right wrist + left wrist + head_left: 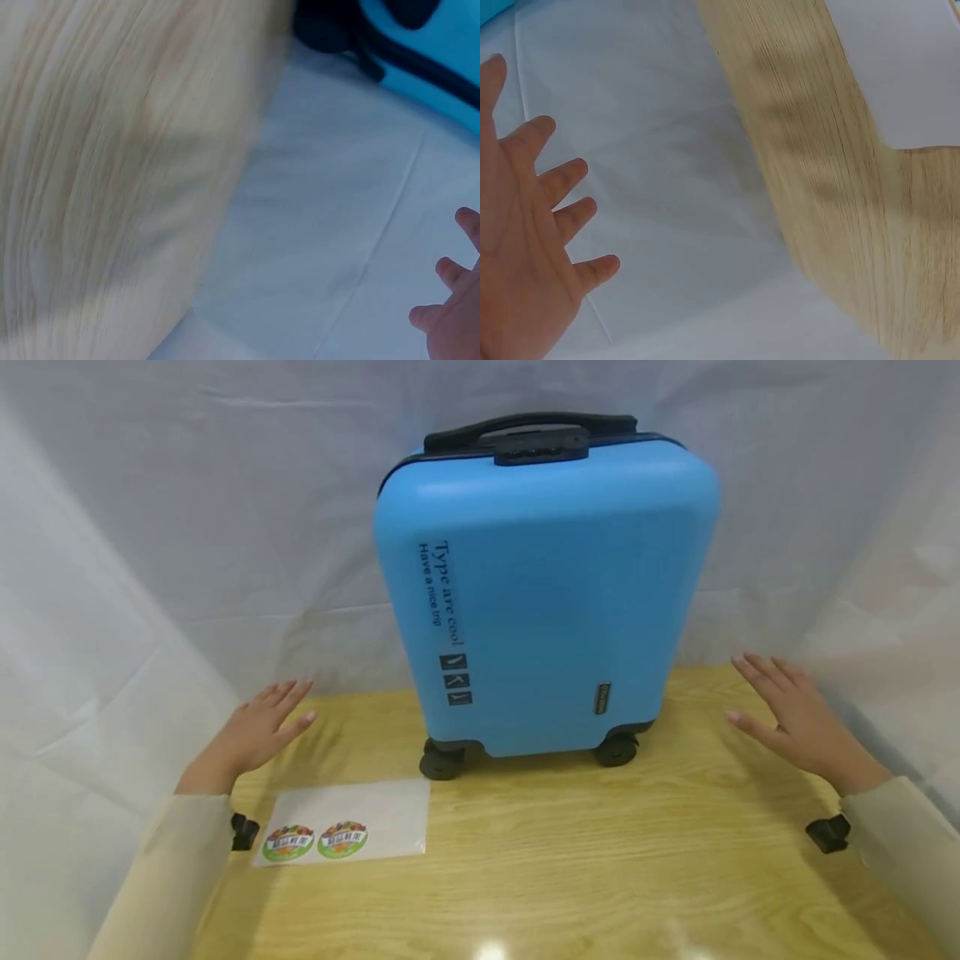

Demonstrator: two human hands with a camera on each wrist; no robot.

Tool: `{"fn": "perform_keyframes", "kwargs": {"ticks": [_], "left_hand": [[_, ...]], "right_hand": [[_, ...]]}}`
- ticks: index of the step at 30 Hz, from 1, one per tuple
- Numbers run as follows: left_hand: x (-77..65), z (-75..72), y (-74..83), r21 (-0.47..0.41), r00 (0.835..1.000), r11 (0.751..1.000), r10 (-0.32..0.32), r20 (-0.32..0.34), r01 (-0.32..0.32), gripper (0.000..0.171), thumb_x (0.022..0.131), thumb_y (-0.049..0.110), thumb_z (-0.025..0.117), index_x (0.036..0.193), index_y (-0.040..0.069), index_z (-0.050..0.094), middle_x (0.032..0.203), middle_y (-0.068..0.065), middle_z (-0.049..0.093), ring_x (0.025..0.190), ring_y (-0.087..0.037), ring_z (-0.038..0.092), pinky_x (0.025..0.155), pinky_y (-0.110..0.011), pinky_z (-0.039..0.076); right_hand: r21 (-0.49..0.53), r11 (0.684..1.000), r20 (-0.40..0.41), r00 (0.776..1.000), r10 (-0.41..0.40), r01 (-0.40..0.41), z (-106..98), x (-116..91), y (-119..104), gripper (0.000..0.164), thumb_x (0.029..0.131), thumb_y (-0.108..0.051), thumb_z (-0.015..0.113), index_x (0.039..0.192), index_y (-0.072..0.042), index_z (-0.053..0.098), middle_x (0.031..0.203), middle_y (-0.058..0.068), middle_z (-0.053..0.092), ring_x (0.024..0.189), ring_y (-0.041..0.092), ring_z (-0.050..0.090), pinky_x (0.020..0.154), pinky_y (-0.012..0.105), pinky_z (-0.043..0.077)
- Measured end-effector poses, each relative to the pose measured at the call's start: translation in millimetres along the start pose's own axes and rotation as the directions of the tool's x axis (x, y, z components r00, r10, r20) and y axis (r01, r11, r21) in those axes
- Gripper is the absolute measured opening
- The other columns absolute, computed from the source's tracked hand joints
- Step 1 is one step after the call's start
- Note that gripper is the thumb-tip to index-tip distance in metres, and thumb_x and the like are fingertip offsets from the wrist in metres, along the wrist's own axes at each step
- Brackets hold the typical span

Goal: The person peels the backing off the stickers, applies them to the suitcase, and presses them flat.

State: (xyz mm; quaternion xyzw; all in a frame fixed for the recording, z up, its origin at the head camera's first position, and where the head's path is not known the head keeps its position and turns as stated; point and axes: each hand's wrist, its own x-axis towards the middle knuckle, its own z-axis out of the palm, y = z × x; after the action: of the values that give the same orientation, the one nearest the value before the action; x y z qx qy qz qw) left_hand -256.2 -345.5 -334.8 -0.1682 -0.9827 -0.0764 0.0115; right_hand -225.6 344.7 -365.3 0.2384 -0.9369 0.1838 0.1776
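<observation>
A blue hard-shell suitcase (547,593) stands upright on its wheels at the back of the wooden table, its black carry handle (532,422) on top. To its left my left hand (255,727) hovers over the table's edge with fingers spread, holding nothing. My right hand (802,718) is held out on the other side, fingers extended, also holding nothing. Nearest to the left hand lies a white sheet (375,810) bearing two round fruit stickers (342,840). In the right wrist view a corner of the suitcase (435,67) shows beyond the fingers.
The wooden table (600,860) extends toward the front. White cloth (262,527) hangs behind and at both sides. Dark lettering and small icons mark the suitcase front. A black strap piece (828,833) sits at the right wrist, another (244,832) at the left.
</observation>
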Motion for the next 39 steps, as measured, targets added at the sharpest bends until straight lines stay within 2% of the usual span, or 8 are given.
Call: {"fn": "perform_keyframes", "kwargs": {"ticks": [6, 10, 20, 22, 25, 28, 34, 39], "left_hand": [[-12.5, 7.0, 4.4, -0.052, 1.000, 0.999, 0.014, -0.023, -0.015, 0.063, 0.101, 0.042, 0.035, 0.151, 0.009, 0.015, 0.150, -0.030, 0.019, 0.133, -0.055, 0.017, 0.099, -0.072, 0.015], [-22.4, 12.8, 6.4, -0.093, 1.000, 0.996, 0.017, -0.025, -0.020, 0.062, 0.102, 0.040, 0.035, 0.151, 0.009, 0.014, 0.150, -0.030, 0.018, 0.133, -0.055, 0.016, 0.099, -0.072, 0.015], [-49.3, 25.1, 4.2, -0.201, 1.000, 0.979, -0.028, 0.005, 0.028, 0.060, 0.103, 0.037, 0.032, 0.152, 0.011, 0.009, 0.151, -0.031, 0.013, 0.132, -0.057, 0.012, 0.099, -0.073, 0.011], [-53.4, 26.9, 5.1, -0.222, 0.999, 0.974, -0.035, 0.007, 0.036, 0.060, 0.103, 0.036, 0.033, 0.152, 0.012, 0.009, 0.151, -0.031, 0.013, 0.132, -0.058, 0.011, 0.098, -0.074, 0.011], [-57.9, 30.1, 6.2, -0.254, 0.999, 0.967, -0.033, 0.007, 0.033, 0.060, 0.103, 0.033, 0.035, 0.152, 0.012, 0.009, 0.151, -0.030, 0.011, 0.133, -0.057, 0.011, 0.098, -0.074, 0.011], [-61.5, 33.3, 6.9, -0.274, 1.000, 0.962, -0.023, -0.002, 0.021, 0.060, 0.102, 0.033, 0.037, 0.152, 0.011, 0.010, 0.152, -0.030, 0.012, 0.133, -0.057, 0.012, 0.098, -0.074, 0.012], [-68.4, 38.0, 7.6, -0.317, 1.000, 0.949, -0.004, -0.023, -0.004, 0.062, 0.102, 0.031, 0.040, 0.151, 0.007, 0.011, 0.151, -0.031, 0.014, 0.132, -0.058, 0.013, 0.098, -0.074, 0.012], [-72.9, 43.7, 6.1, -0.375, 1.000, 0.927, 0.001, -0.015, -0.007, 0.065, 0.101, 0.028, 0.042, 0.151, 0.007, 0.008, 0.151, -0.031, 0.013, 0.132, -0.057, 0.013, 0.099, -0.073, 0.012]], "right_hand": [[0.069, 0.996, -0.019, 0.999, -0.047, 0.048, 3, -5, -18, 0.075, 0.087, -0.023, 0.066, 0.149, -0.012, 0.026, 0.150, 0.023, 0.026, 0.136, 0.050, 0.018, 0.105, 0.068, 0.012], [0.127, 0.990, -0.007, 0.998, -0.061, 0.061, 7, -7, -31, 0.075, 0.088, -0.021, 0.066, 0.150, -0.015, 0.025, 0.150, 0.023, 0.027, 0.139, 0.045, 0.015, 0.107, 0.065, 0.009], [0.145, 0.970, -0.037, 0.980, -0.194, 0.197, 27, -9, -57, 0.072, 0.085, -0.018, 0.068, 0.147, -0.009, 0.032, 0.146, 0.020, 0.035, 0.140, 0.032, 0.022, 0.113, 0.048, 0.017], [0.141, 0.963, -0.039, 0.973, -0.226, 0.229, 31, -7, -62, 0.071, 0.085, -0.019, 0.069, 0.146, -0.008, 0.034, 0.146, 0.018, 0.037, 0.139, 0.028, 0.024, 0.114, 0.041, 0.017], [0.149, 0.951, -0.038, 0.963, -0.267, 0.270, 36, -5, -71, 0.071, 0.084, -0.020, 0.070, 0.144, -0.005, 0.035, 0.146, 0.016, 0.038, 0.137, 0.030, 0.028, 0.114, 0.031, 0.016], [0.166, 0.943, -0.022, 0.957, -0.288, 0.287, 41, -3, -81, 0.071, 0.084, -0.021, 0.070, 0.144, -0.006, 0.036, 0.147, 0.015, 0.037, 0.135, 0.032, 0.031, 0.113, 0.027, 0.016], [0.201, 0.938, 0.037, 0.955, -0.294, 0.281, 48, 0, -100, 0.070, 0.084, -0.023, 0.071, 0.145, -0.011, 0.037, 0.148, 0.012, 0.036, 0.135, 0.032, 0.030, 0.113, 0.037, 0.021], [0.246, 0.936, 0.094, 0.955, -0.281, 0.251, 56, 2, -118, 0.070, 0.085, -0.022, 0.070, 0.145, -0.012, 0.036, 0.149, 0.011, 0.035, 0.136, 0.033, 0.030, 0.107, 0.055, 0.027]]}}
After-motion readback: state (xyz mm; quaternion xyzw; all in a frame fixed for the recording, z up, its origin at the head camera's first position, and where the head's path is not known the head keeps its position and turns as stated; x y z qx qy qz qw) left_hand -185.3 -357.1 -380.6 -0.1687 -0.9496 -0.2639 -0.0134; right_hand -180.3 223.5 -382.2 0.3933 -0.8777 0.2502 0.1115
